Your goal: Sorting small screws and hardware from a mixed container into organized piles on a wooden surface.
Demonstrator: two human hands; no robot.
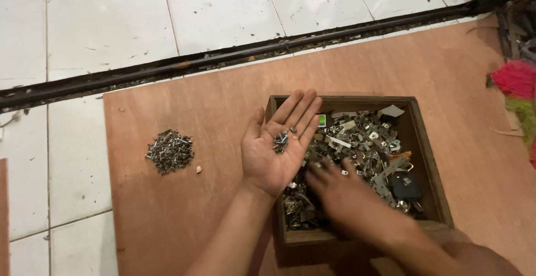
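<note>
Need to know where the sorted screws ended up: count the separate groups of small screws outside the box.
2: a pile of screws on the board, and a few in the open left hand. More may hide among the box scrap.

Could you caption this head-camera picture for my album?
Left hand cups small screws while right hand rummages in a wooden box of metal bits.

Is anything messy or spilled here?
Nothing looks spilled. A neat pile of screws sits on the board, apart from the wooden box of jumbled metal bits. The left hand cups a few screws; the right hand is blurred.
</note>
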